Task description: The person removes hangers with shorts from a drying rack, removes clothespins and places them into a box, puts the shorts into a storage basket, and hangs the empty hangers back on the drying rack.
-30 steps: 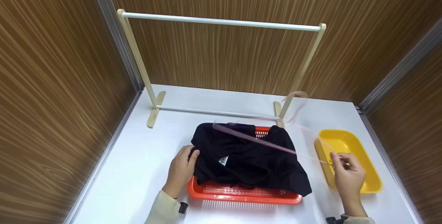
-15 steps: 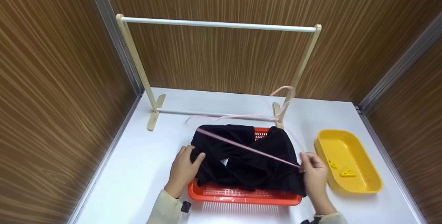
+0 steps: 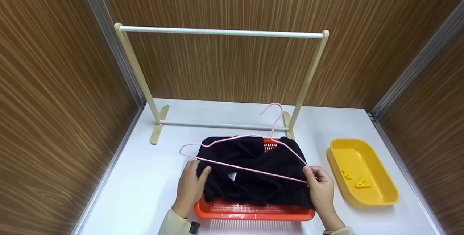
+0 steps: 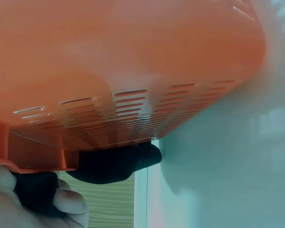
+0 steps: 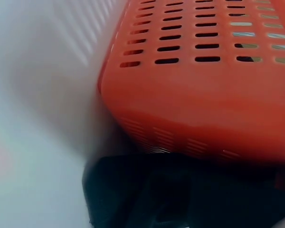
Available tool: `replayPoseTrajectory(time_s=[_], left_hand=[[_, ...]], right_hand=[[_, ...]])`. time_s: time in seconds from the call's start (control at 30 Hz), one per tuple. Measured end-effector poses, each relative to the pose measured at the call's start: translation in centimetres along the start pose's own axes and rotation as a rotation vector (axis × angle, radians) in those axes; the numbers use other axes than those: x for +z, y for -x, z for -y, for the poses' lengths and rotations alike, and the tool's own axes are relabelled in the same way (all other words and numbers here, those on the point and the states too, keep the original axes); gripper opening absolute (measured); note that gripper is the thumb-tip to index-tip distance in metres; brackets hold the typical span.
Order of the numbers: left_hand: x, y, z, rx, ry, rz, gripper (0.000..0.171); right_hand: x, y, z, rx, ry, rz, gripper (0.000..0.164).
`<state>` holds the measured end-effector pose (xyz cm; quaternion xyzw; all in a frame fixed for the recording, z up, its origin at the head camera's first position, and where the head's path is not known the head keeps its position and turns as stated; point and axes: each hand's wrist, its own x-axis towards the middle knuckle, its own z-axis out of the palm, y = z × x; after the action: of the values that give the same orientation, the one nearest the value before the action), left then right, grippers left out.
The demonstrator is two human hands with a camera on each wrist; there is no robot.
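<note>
A pink clothes hanger (image 3: 250, 169) lies across a black garment (image 3: 257, 186) in the head view, its hook pointing to the back. The fingers and thumb of my right hand (image 3: 322, 191) pinch the hanger's right end, beside the basket. My left hand (image 3: 189, 189) holds the garment's left edge; in the left wrist view black cloth (image 4: 37, 192) shows between its fingers at the rim. The garment is bunched over a red perforated basket (image 3: 253, 216), with a small white label near its middle. Part of it hangs over the basket's right side in the right wrist view.
A wooden rack with a white top rail (image 3: 221, 32) stands behind the basket. To the right sits a yellow tray (image 3: 377, 169) holding yellow clothespins (image 3: 362, 184). Wood-patterned walls (image 3: 224, 75) enclose the white table (image 3: 137, 191) at the back and sides.
My right hand has moved left from over the yellow tray to the basket's right side, bringing the hanger over the garment. My left hand stays at the garment's left edge.
</note>
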<state>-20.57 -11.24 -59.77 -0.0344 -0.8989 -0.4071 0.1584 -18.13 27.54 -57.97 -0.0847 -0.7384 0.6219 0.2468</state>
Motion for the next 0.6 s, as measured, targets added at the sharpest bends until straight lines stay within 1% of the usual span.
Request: replayPoseTrajectory(time_s=[0.1, 0.27, 0.43, 0.6], left_hand=[[0.0, 0.0, 0.0, -0.012, 0.004, 0.008, 0.033], [0.0, -0.1, 0.1, -0.006, 0.011, 0.02, 0.034], [0.0, -0.1, 0.3, 0.022, 0.031, 0.009, 0.028], [-0.1, 0.1, 0.4, 0.039, 0.048, -0.011, 0.025]], right_hand=[[-0.1, 0.0, -0.1, 0.01, 0.006, 0.003, 0.013], [-0.4, -0.2, 0.2, 0.026, -0.005, 0.008, 0.013], [-0.9, -0.8, 0.7, 0.024, -0.007, 0.021, 0.013], [-1.3, -1.7, 1.6, 0.012, -0.038, 0.001, 0.015]])
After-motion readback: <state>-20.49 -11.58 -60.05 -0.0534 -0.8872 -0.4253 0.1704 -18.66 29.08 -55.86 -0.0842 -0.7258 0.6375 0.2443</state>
